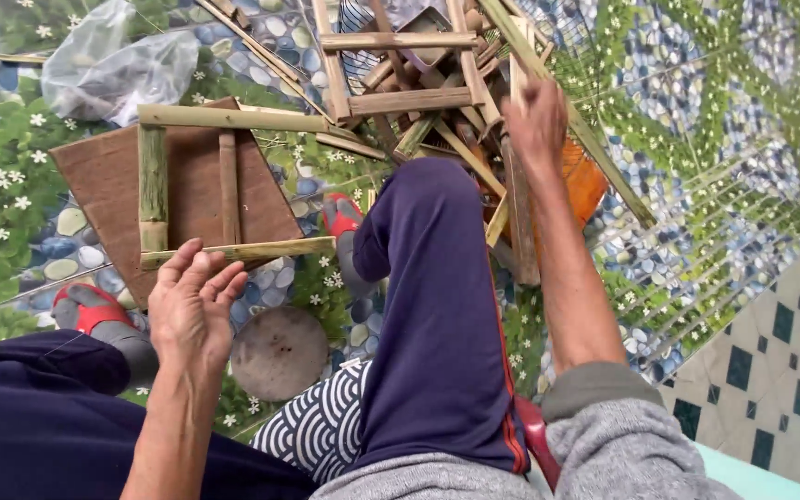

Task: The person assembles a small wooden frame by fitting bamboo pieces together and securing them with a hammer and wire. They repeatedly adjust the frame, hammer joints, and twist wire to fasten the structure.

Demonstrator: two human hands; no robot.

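The left hand (pixel 192 301) hovers with fingers spread wide, holding nothing, its fingertips just beside the near rail of the bamboo frame (pixel 233 252) on the brown board (pixel 104 171). The right hand (pixel 537 118) closes around a bamboo stick (pixel 518 222) at its upper end, beside the pile of bamboo frames (pixel 409 69).

My left hand (pixel 192 306) is open, with the fingers spread and a little bent. It sits just beside the near bar of a bamboo frame (pixel 198 185). The frame is a square made of green and yellow bamboo strips, with one more strip across the middle. It lies flat on a brown board. My right hand (pixel 537 125) is farther away, stretched out at a pile of bamboo sticks (pixel 409 74). The sticks lie crossed over each other. I cannot tell if that hand is holding one.
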